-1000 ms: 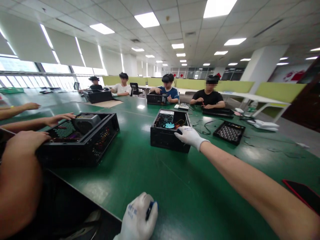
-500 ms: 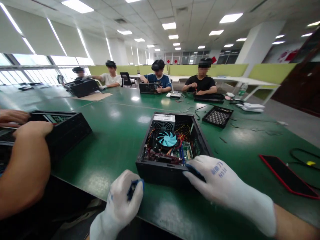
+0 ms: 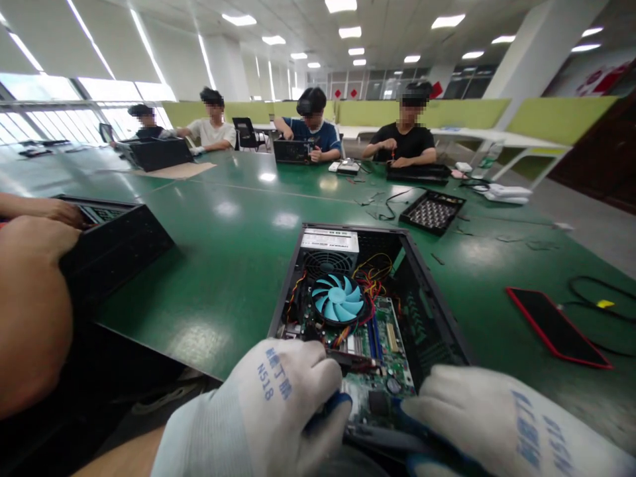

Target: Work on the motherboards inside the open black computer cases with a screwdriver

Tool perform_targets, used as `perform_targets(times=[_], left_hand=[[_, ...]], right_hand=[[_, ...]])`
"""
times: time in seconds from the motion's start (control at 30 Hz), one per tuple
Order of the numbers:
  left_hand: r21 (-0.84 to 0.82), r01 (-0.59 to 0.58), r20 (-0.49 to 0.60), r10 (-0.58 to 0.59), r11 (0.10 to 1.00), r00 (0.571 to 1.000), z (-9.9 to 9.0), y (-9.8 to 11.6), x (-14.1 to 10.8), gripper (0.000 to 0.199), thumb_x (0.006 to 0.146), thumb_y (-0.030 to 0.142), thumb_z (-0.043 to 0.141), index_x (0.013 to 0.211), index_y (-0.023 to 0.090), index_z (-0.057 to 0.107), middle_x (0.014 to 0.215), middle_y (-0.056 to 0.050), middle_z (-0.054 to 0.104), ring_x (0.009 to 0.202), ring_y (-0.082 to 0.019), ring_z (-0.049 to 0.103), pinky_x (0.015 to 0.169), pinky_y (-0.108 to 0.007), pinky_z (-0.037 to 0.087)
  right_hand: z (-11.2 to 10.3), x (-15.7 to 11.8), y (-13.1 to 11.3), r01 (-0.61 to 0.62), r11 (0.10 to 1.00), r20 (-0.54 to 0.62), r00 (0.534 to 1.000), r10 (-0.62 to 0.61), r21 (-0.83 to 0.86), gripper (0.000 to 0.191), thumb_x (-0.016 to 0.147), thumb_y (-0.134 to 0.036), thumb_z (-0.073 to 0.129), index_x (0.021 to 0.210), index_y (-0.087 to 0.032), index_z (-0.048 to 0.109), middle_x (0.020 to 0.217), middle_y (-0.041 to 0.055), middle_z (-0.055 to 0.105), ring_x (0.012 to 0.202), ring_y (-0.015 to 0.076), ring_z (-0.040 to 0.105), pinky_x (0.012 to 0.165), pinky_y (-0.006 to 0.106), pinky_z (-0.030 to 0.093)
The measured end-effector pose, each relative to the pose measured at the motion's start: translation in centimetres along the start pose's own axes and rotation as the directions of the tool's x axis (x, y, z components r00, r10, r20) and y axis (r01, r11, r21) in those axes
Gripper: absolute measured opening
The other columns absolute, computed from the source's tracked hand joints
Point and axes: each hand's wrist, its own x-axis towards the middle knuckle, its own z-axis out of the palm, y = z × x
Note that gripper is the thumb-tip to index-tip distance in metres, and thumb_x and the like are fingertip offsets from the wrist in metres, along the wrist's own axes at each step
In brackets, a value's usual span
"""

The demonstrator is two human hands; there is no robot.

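Note:
An opened black computer case [image 3: 450,311] lies on the table close in front of me, its inside facing up. Inside sit a fan with light blue blades [image 3: 338,298], a silver power supply [image 3: 330,242], a green motherboard [image 3: 397,358] and tangled cables [image 3: 375,278]. My left hand [image 3: 293,391], in a white glove with a blue palm, is curled closed at the near left corner of the case and covers that edge. My right hand [image 3: 472,411], gloved alike, has its fingers bent over the near right edge; part of its grip is blurred.
To my left a person's arm [image 3: 34,311] reaches into another black case [image 3: 124,248]. Several people work across the green table [image 3: 223,265]. A black tray-like panel [image 3: 432,212] lies beyond my case. On the right are a red-edged black panel [image 3: 556,328] and a cable [image 3: 586,285].
The computer case has come closer to me and is larger in view. My left hand has moved from beside the case onto its near left corner; my right hand stays at the near edge.

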Motion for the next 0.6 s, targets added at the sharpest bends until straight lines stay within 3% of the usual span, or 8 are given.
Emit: perform_targets(times=[0.1, 0.23, 0.37, 0.5, 0.6], left_hand=[[0.007, 0.020, -0.003, -0.020, 1.000, 1.000, 0.0, 0.0, -0.2, 0.019, 0.099, 0.032, 0.057, 0.081, 0.026, 0.061, 0.078, -0.001, 0.066, 0.066, -0.018, 0.061, 0.060, -0.032, 0.046], [0.044, 0.005, -0.010, -0.005, 0.999, 1.000, 0.1, -0.3, -0.5, 0.021, 0.100, 0.033, 0.056, 0.080, 0.025, 0.059, 0.077, 0.000, 0.064, 0.067, -0.017, 0.059, 0.060, -0.033, 0.043], [0.050, -0.011, -0.027, 0.012, 0.999, 1.000, 0.3, -0.3, -0.5, 0.020, 0.100, 0.032, 0.055, 0.083, 0.024, 0.058, 0.078, -0.001, 0.063, 0.068, -0.017, 0.057, 0.061, -0.033, 0.039], [0.044, -0.024, -0.020, 0.025, 0.999, 0.999, 0.3, -0.2, -0.5, 0.019, 0.100, 0.029, 0.053, 0.083, 0.022, 0.056, 0.077, -0.001, 0.061, 0.068, -0.017, 0.055, 0.061, -0.033, 0.036], [0.042, -0.022, -0.014, 0.023, 0.999, 1.000, 0.1, -0.2, -0.6, 0.019, 0.101, 0.031, 0.052, 0.085, 0.022, 0.056, 0.079, -0.001, 0.062, 0.069, -0.018, 0.056, 0.063, -0.034, 0.036]], right_hand=[[1.0, 2.7, 2.9, -0.027, 0.988, 0.137, 0.989, 0.049, -0.154, 0.030, 0.101, -0.052, 0.055, 0.102, -0.028, 0.072, 0.091, 0.0067, 0.077, 0.075, 0.0244, 0.071, 0.066, 0.038, 0.056], [4.0, 7.6, 5.5, 0.044, 0.949, 0.390, 0.917, 0.085, -0.311, 0.029, 0.095, -0.046, 0.067, 0.098, -0.018, 0.075, 0.092, 0.0136, 0.075, 0.084, 0.0314, 0.071, 0.073, 0.043, 0.053], [5.3, 11.3, 4.5, 0.125, 0.948, 0.590, 0.804, 0.076, -0.293, 0.012, 0.093, -0.022, 0.068, 0.101, -0.015, 0.075, 0.096, 0.0139, 0.077, 0.088, 0.0300, 0.074, 0.073, 0.039, 0.052], [4.8, 12.5, 3.6, 0.160, 0.924, 0.711, 0.688, 0.148, -0.346, 0.019, 0.094, -0.007, 0.057, 0.100, -0.015, 0.073, 0.097, 0.0122, 0.078, 0.090, 0.0289, 0.075, 0.071, 0.037, 0.052], [4.5, 12.1, 4.3, 0.174, 0.920, 0.733, 0.663, 0.154, -0.351, 0.020, 0.095, -0.008, 0.054, 0.098, -0.016, 0.073, 0.094, 0.0114, 0.078, 0.087, 0.0281, 0.076, 0.070, 0.036, 0.050]])
